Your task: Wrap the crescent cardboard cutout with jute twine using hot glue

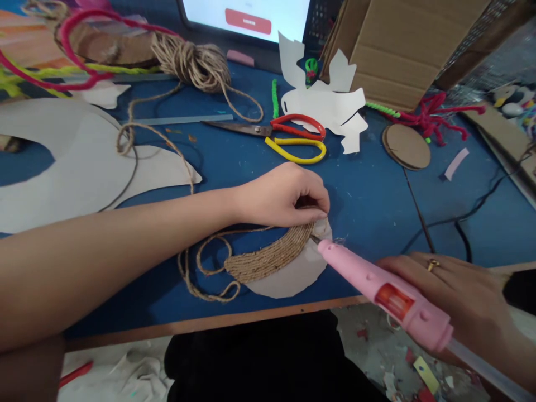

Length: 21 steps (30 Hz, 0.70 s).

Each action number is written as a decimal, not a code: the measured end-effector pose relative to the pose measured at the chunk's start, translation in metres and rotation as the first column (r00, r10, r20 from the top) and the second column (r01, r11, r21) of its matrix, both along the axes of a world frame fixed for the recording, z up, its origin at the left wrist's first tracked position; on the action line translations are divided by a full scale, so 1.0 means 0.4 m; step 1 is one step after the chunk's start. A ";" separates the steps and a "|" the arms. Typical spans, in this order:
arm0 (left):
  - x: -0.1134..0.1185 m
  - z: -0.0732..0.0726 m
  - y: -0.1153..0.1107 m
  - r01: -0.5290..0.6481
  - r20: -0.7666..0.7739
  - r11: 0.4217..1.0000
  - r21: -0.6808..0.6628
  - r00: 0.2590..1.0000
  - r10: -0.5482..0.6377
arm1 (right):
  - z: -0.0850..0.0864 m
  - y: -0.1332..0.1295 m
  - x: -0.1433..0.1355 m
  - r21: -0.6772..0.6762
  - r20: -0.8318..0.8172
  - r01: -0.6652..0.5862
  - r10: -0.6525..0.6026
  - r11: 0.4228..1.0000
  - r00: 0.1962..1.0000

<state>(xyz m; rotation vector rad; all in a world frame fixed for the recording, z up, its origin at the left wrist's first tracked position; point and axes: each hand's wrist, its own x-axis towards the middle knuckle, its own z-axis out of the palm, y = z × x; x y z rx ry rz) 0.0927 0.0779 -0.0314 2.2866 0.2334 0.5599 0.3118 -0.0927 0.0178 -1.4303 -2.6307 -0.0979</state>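
My left hand [288,195] is closed in a pinch at the upper end of a crescent-shaped card [288,276], near the table's front edge. Rows of jute twine [268,258] cover the inner curve of that card; its outer part is bare. Loose twine loops lie left of it. My right hand [456,301], with a ring on one finger, is wrapped round a pink hot glue gun [368,273]. The gun's nozzle meets the card beside the twine rows, just below my left fingertips. A clear glue stick [486,363] sticks out of its back end.
Scissors [272,131] with red and yellow handles lie beyond my left hand. A twine bundle [192,64], a large white card cutout [79,151], white paper pieces [322,106], cardboard discs [406,146] and pink pipe cleaners [439,114] lie around. A screen [247,17] and cardboard box [410,44] stand behind.
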 end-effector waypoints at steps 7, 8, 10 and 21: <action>0.002 -0.001 -0.002 -0.004 0.000 1.000 0.002 1.000 0.004 | -0.012 -0.040 -0.020 0.108 0.191 -0.012 -0.009 0.994 0.982; 0.002 -0.001 -0.002 -0.004 0.000 1.000 0.004 1.000 0.004 | -0.011 -0.042 -0.022 0.117 0.211 -0.025 -0.001 0.993 0.978; 0.002 0.000 -0.003 -0.006 -0.003 1.000 0.008 1.000 0.006 | -0.009 -0.043 -0.024 0.134 0.244 -0.059 0.025 0.989 0.970; 0.000 -0.002 -0.002 -0.003 0.011 1.000 0.008 1.000 0.003 | -0.012 -0.032 -0.018 -0.012 0.021 0.013 -0.013 1.000 1.000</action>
